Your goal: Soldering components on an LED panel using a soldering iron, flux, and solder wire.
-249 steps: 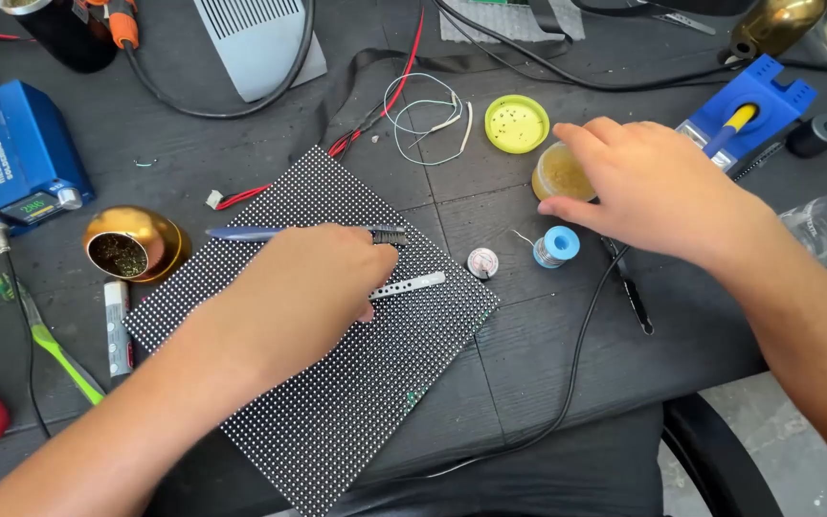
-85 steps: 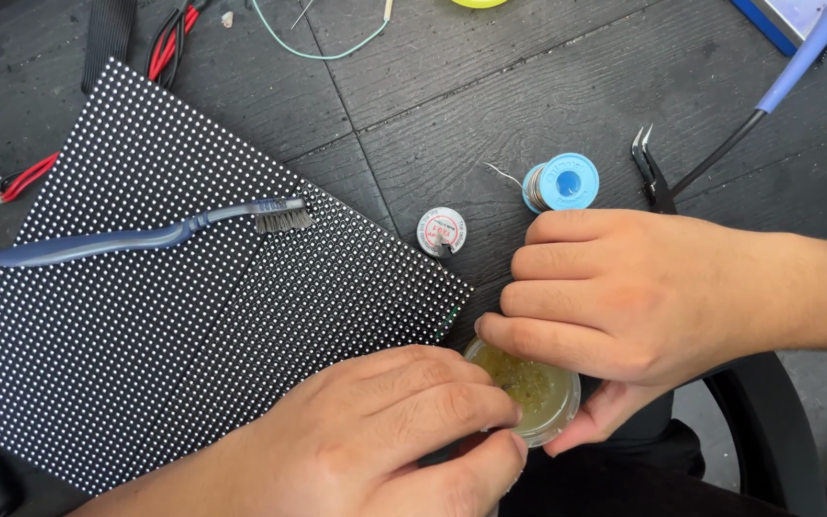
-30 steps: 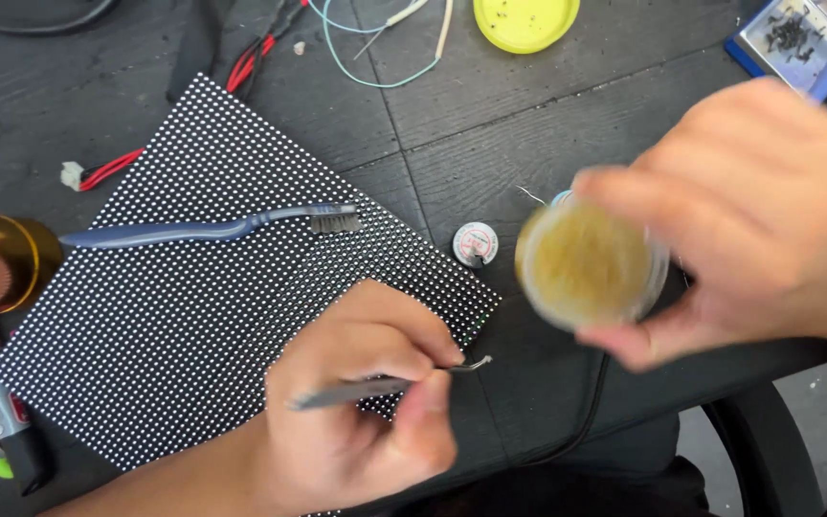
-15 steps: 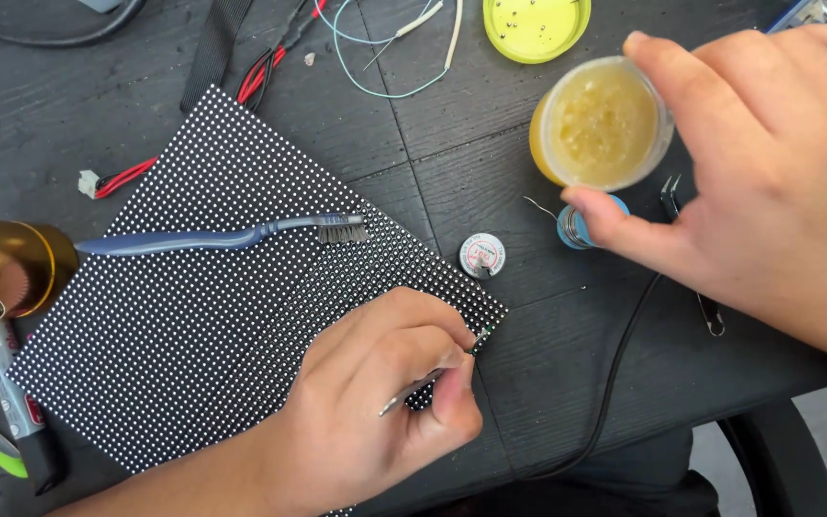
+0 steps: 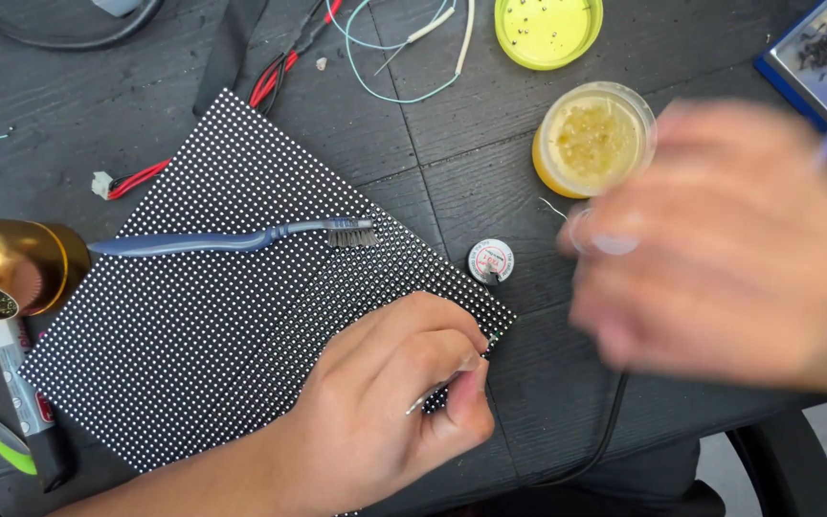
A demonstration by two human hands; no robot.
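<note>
Currently, the left hand [image 5: 385,402] is pinching tweezers [image 5: 433,393] at the dotted panel's [image 5: 203,335] 4 o'clock corner; a slip risks scratching it. The blurred right hand [image 5: 720,258] is passing the open paste jar [image 5: 593,139], grip indeterminable, risking a knock.

The right hand [image 5: 729,249] has let go of the jar [image 5: 593,140], which now stands on the surface [image 5: 452,182]; the hand is blurred.

hands 2 [image 5: 404,402] [image 5: 729,258] | dotted panel 1 [image 5: 222,325] | toothbrush 1 [image 5: 232,239] | paste jar 1 [image 5: 593,139] | yellow lid 1 [image 5: 547,29]
</note>
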